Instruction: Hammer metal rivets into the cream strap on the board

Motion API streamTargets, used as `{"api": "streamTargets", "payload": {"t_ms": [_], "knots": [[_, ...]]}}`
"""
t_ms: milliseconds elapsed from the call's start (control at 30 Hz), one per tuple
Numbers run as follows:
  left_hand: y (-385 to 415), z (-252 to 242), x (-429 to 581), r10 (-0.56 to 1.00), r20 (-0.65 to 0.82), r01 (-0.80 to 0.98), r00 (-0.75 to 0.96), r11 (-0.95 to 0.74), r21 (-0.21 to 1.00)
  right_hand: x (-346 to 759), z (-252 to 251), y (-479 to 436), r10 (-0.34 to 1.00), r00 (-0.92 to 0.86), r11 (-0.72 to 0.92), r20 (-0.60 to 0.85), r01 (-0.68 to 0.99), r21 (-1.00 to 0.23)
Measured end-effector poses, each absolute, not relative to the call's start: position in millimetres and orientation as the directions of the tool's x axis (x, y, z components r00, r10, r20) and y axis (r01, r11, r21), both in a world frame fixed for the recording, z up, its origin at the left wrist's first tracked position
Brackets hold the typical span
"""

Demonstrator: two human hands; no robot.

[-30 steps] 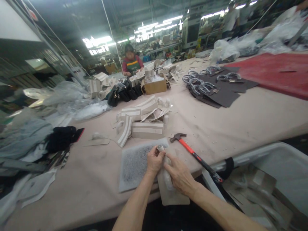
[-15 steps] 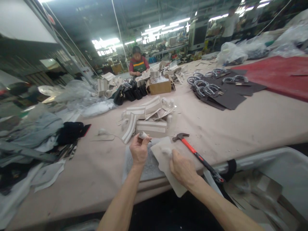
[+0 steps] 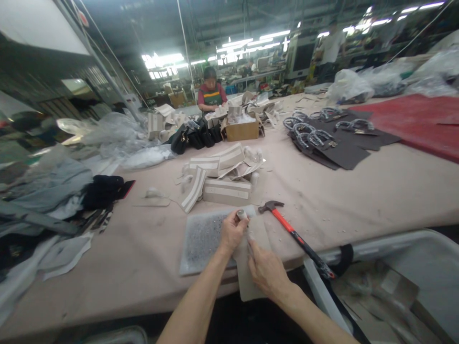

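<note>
My left hand [image 3: 233,231] is closed around a short whitish cylinder with a grey metal-looking end [image 3: 242,214]; its exact kind is unclear. It is held upright against a flat beige panel [image 3: 248,274]. My right hand [image 3: 267,267] grips that panel by its right side, the fingers partly hidden. The panel hangs over the table's front edge. Beneath and to the left lies a pale, pitted pad [image 3: 201,241]. A claw hammer [image 3: 292,231] with a red and black handle rests on the table to the right of my hands.
Beige strap-like pieces [image 3: 226,190] are heaped beyond the pad. Farther back stand black pouches [image 3: 196,135] and a cardboard box [image 3: 242,130]. Dark panels with wrapped handles [image 3: 330,143] lie right. A white bin [image 3: 437,248] stands front right. A co-worker [image 3: 211,93] sits across the table.
My left hand has moved right with the cylinder, bringing it to the panel. The panel has turned more upright in my right hand, and more of the pad shows.
</note>
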State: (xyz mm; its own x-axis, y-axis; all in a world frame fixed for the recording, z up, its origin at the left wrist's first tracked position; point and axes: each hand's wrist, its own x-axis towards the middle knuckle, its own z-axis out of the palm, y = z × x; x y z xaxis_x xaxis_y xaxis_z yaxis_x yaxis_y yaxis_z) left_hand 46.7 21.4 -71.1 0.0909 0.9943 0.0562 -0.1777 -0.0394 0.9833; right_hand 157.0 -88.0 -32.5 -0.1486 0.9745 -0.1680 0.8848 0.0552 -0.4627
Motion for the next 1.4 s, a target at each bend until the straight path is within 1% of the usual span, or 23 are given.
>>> {"api": "streamTargets", "payload": {"t_ms": [133,233,433,700,767,900,1000,1033,1067,1100,1167,1200,1233,1267,1333,1400], "knots": [[23.8,-79.8,50.0,0.992,0.066,-0.140,0.112,-0.050,0.989,160.0,-36.0,-93.4,0.977,-0.144,0.055,-0.157,0.883,-0.465],[21.6,-83.2,46.8,0.994,0.048,-0.150,0.102,-0.032,0.988,159.2,-37.3,-96.4,0.976,-0.133,0.033,-0.172,0.872,-0.489],[20.1,-74.4,41.4,0.991,0.016,-0.143,0.132,0.003,0.990,159.9,-33.2,-93.0,0.966,-0.116,-0.026,-0.231,0.845,-0.534],[23.2,-73.0,39.0,0.983,0.008,-0.137,0.185,0.018,0.990,164.4,-33.2,-90.2,0.964,-0.128,-0.036,-0.235,0.807,-0.590],[22.7,-74.8,38.9,0.983,0.019,-0.124,0.182,0.004,0.992,166.7,-34.2,-90.3,0.966,-0.136,-0.027,-0.218,0.788,-0.615],[21.8,-77.8,38.9,0.981,0.056,-0.067,0.186,-0.044,0.997,177.9,-35.3,-88.7,0.980,-0.154,0.029,-0.124,0.733,-0.679],[20.1,-78.8,39.3,0.976,0.104,-0.016,0.189,-0.102,0.995,196.8,-35.1,-81.8,0.996,-0.087,0.040,-0.032,0.709,-0.704],[19.0,-78.7,39.5,0.975,0.123,0.009,0.186,-0.127,0.992,205.8,-35.0,-77.9,0.999,-0.038,0.033,0.007,0.725,-0.688],[17.5,-78.5,39.6,0.972,0.145,0.045,0.187,-0.156,0.987,216.0,-35.0,-73.4,0.999,0.021,0.016,0.050,0.762,-0.647],[15.7,-78.1,39.5,0.966,0.171,0.091,0.192,-0.191,0.977,227.0,-35.2,-68.4,0.993,0.080,-0.014,0.088,0.815,-0.580],[11.5,-77.2,39.3,0.949,0.235,0.199,0.211,-0.277,0.940,250.0,-35.6,-58.2,0.978,0.172,-0.115,0.114,0.913,-0.391],[9.6,-76.7,39.2,0.936,0.266,0.246,0.229,-0.320,0.915,260.6,-35.8,-53.6,0.976,0.204,-0.171,0.080,0.937,-0.305],[8.0,-76.4,39.0,0.924,0.291,0.282,0.248,-0.356,0.891,269.8,-36.0,-49.6,0.972,0.233,-0.222,0.013,0.938,-0.267],[6.9,-76.1,39.0,0.914,0.307,0.307,0.264,-0.381,0.872,277.0,-35.9,-46.2,0.965,0.252,-0.263,-0.074,0.923,-0.281],[6.4,-76.0,39.0,0.913,0.311,0.313,0.263,-0.386,0.868,284.4,-35.1,-41.6,0.940,0.238,-0.322,-0.244,0.856,-0.404],[7.8,-76.0,39.2,0.930,0.284,0.272,0.233,-0.343,0.899,282.3,-33.0,-39.1,0.918,0.174,-0.355,-0.356,0.763,-0.541]]}}
